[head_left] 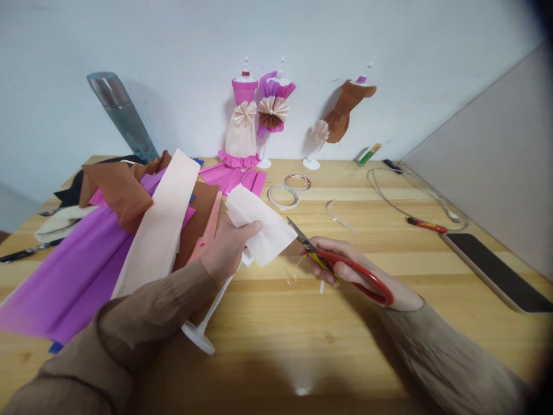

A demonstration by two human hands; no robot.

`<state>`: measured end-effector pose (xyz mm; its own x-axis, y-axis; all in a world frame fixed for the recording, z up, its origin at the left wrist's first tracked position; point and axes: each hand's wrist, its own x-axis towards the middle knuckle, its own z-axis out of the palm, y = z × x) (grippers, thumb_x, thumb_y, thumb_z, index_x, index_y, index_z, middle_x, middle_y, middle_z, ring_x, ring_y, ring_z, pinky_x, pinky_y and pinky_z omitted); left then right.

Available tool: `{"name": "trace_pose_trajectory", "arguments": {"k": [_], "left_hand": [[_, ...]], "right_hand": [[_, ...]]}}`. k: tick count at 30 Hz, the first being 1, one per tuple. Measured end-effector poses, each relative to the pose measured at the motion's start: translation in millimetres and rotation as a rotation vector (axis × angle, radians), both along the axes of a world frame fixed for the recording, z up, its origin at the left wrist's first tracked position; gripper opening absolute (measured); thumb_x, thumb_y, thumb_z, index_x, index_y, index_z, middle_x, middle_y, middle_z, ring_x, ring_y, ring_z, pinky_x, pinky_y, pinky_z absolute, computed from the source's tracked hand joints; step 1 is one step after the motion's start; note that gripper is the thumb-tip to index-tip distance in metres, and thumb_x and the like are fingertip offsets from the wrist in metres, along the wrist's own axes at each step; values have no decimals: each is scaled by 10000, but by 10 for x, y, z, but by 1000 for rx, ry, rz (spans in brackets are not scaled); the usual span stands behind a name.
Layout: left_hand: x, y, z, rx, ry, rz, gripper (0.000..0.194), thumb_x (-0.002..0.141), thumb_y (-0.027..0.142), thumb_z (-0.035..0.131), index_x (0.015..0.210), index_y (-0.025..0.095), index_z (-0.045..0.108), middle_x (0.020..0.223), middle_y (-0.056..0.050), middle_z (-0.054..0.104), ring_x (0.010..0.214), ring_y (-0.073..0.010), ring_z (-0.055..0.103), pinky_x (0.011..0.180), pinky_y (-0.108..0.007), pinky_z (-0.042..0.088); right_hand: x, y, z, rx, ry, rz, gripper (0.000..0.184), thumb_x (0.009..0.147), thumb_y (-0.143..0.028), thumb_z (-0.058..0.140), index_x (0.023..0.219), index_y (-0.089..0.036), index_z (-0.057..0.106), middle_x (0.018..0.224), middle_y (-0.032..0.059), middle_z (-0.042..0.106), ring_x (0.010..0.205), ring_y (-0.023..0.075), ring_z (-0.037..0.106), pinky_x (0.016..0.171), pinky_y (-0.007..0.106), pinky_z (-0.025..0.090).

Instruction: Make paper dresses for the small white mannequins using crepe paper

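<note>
My left hand (228,242) pinches a pale, folded piece of crepe paper (261,222) between thumb and fingers. Red-handled scissors (354,268) are held in my right hand (330,262), their blades partly apart and pointing at the right edge of that paper. Whether the blades touch the paper I cannot tell. Something yellow shows by my right fingers, too little of it to name. Below my left hand leans a small white stand (203,334) with a round base; its top is hidden behind the hand and paper.
Crepe paper sheets (82,265) in purple, cream and brown pile up at left, beside a tilted bottle (123,115). Dressed mini mannequins (244,127) stand along the wall. Two tape rolls (283,197) lie mid-table. A phone (496,271) and a cable (415,178) are at right.
</note>
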<state>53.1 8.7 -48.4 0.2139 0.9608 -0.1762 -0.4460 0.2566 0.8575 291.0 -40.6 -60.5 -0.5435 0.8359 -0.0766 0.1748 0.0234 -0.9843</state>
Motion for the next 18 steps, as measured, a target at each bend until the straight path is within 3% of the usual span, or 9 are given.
{"name": "trace_pose_trajectory", "arguments": {"k": [18], "left_hand": [[1,-1,-4,7,-3,-3,259,632,176,767,862,133,655,908,-82,724,946,-264,673,854,-390,507]], "right_hand": [[49,13,-67,-2,20,2,576,819,-674,570,1103,-172,592,780,18,497,598,105,397,490,247,297]]}}
